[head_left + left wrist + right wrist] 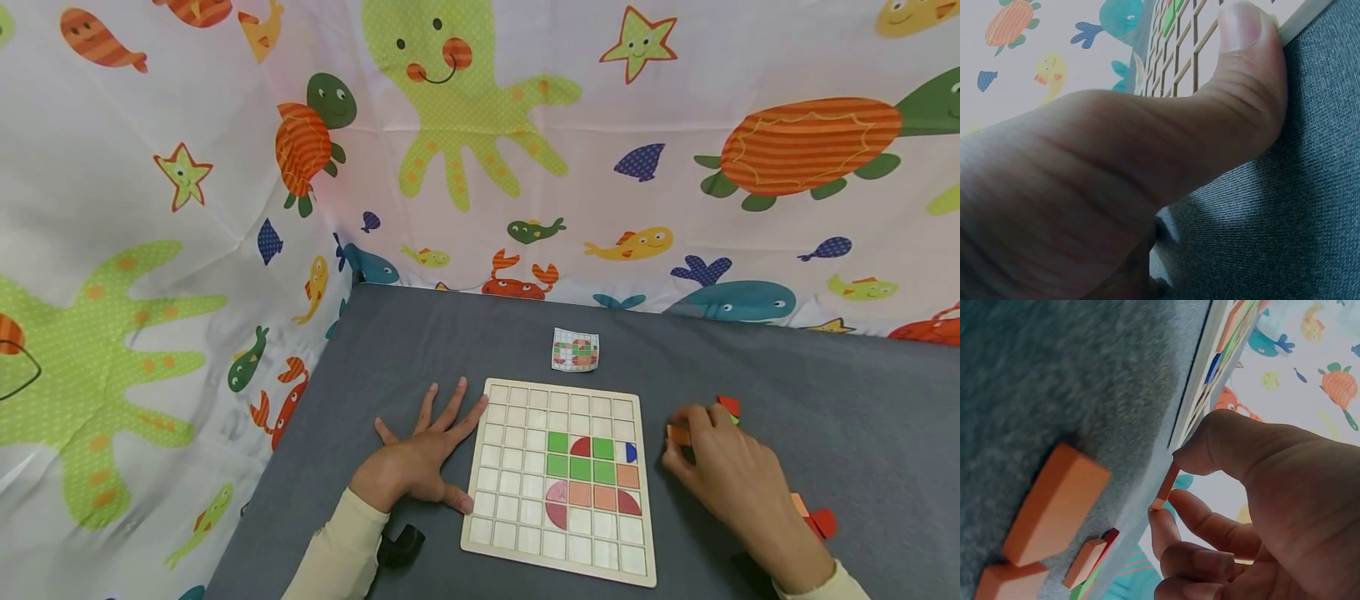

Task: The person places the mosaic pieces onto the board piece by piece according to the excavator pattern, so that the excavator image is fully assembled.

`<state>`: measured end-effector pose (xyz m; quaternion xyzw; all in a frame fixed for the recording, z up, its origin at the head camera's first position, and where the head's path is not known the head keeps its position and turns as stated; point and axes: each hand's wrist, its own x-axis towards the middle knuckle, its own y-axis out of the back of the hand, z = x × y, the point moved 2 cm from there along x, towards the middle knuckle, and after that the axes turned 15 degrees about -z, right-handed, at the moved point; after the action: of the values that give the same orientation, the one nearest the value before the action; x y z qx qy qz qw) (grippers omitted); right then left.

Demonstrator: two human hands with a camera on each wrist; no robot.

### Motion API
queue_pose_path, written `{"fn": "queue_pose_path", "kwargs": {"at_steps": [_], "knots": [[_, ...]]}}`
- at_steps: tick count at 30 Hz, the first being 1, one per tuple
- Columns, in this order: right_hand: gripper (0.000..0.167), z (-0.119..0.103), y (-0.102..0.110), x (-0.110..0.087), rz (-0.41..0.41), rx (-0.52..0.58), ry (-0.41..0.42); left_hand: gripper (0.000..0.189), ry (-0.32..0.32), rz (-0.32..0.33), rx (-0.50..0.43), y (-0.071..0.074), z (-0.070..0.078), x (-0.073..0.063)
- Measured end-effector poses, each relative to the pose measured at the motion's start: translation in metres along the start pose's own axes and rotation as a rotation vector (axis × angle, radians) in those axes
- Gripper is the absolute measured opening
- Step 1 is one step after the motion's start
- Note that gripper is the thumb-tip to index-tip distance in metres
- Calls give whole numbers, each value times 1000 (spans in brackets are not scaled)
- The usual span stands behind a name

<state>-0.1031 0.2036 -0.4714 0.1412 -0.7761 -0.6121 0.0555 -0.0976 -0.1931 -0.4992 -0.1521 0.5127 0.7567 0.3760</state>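
Note:
A pale wooden grid board [510, 508] lies on the grey cloth. Green squares [581, 470], orange squares [604, 497], red and pink rounded tiles [556, 504] and a blue half-round tile [631, 452] fill some of its cells. At the board's left side my left hand [416, 458] rests with fingers spread, its thumb [1241, 37] on the board's edge. To the right of the board, my right hand [731, 471] pinches a thin orange square tile [1166, 486] between thumb and fingertips, above the cloth.
A small printed pattern card [575, 350] lies behind the board. Loose tiles lie around my right hand: a red tile [728, 405] beyond it, a red rounded tile [822, 523] by the wrist, and orange tiles [1057, 503] in the right wrist view. Sea-animal fabric [525, 183] hangs behind.

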Motion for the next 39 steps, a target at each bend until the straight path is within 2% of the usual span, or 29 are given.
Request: {"fn": "queue_pose_path", "kwargs": {"at_steps": [5, 12, 15, 21, 28, 32, 39], "knots": [[36, -8, 3, -3, -38, 12, -11, 148, 1, 7, -12, -6, -7, 7], [34, -20, 8, -7, -49, 20, 5, 148, 16, 9, -14, -6, -5, 8], [35, -26, 10, -9, -39, 10, 41, 148, 18, 9, -8, -6, -6, 8], [33, -37, 7, -15, 7, -14, 165, 147, 11, 8, -7, -6, -6, 7], [33, -51, 1, -24, -5, -18, 242, 146, 0, 1, -16, -6, -7, 7], [33, -60, -2, -29, 19, -23, 301, 145, 3, -1, -18, -6, -7, 7], [28, -76, -8, -38, -45, -18, 321, 146, 2, 1, -21, -6, -6, 7]]}}
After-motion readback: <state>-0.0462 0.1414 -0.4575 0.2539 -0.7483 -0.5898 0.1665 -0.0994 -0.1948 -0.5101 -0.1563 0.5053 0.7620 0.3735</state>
